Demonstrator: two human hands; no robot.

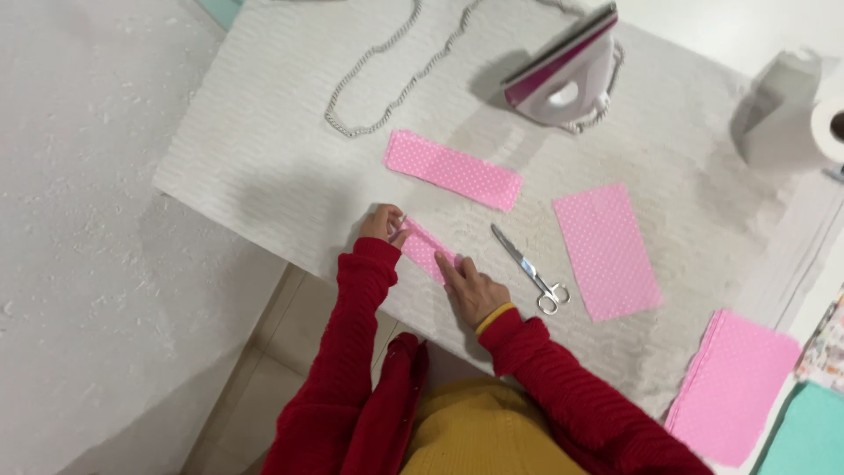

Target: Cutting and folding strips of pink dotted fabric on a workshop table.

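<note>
1. left hand (384, 222) is pinching one end of a narrow pink dotted strip (426, 250), fingers closed on it right by the near edge of the padded board (264, 132); there might be a pin or something shiny at the fingertips, too small to tell
2. right hand (472, 288) lies flat on the other end, fingers stretched out and pressing rather than gripping, nothing actually held in it
3. so the strip sits slanted between both hands near the board's front edge; to do this bit well I'd say keep that flat hand firm so the fold doesn't creep, and keep the long edges lined up while pinching
4. small scissors (530, 269) lie just beside the right hand, blades pointing away from the person
5. a longer folded pink strip (452, 170) lies further in, toward the middle; a wider pink rectangle (607, 252) lies to the right of the scissors
6. the iron (563, 72) rests at the far edge, its braided cord (387, 75) looping across the board; a stack of pink pieces (734, 383) sits off the near right corner
</note>
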